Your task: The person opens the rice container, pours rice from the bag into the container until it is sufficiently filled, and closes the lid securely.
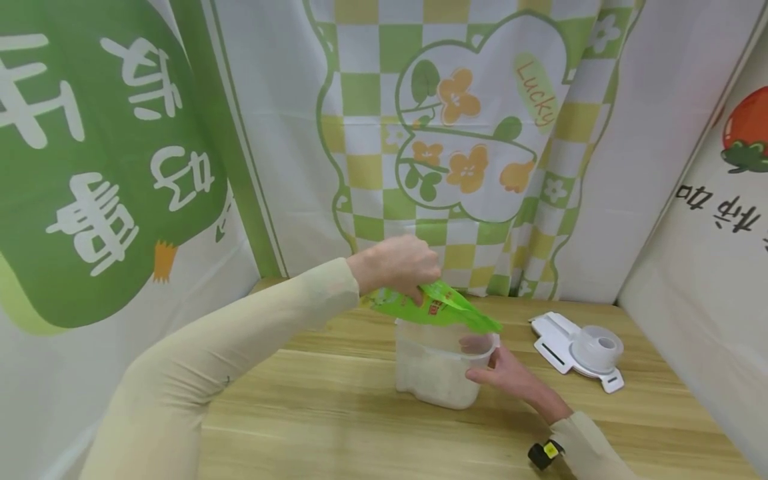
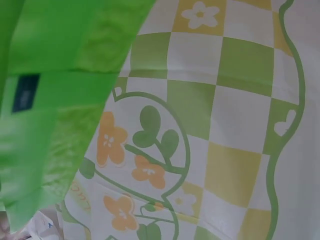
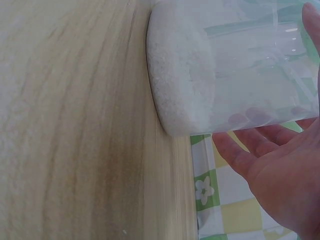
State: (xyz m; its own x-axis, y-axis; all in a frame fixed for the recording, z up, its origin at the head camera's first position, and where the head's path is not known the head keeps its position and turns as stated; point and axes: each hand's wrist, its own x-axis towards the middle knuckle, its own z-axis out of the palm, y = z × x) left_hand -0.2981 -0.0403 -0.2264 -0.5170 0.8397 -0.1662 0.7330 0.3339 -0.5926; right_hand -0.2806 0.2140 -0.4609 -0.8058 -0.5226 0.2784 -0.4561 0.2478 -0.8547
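Observation:
My left hand [image 1: 396, 263] grips the upper part of a green printed plastic bag [image 1: 435, 308], which is tipped over a translucent plastic container [image 1: 441, 383]. The bag's lower end slants down to the right across the container's rim. In the left wrist view the bag [image 2: 55, 100] fills the left side, and the hand is out of sight. With the thumb in front and fingers behind, my right hand [image 1: 513, 377] holds the container's right side. White grains [image 3: 180, 75] lie in the bottom of the container, which stands upright on the table.
On the wooden table [image 1: 336, 413], a white lid [image 1: 555, 340] with a round clear cup [image 1: 599, 348] lies to the right of the container. A checked curtain [image 1: 366, 153] hangs behind, and printed cloth walls stand on both sides.

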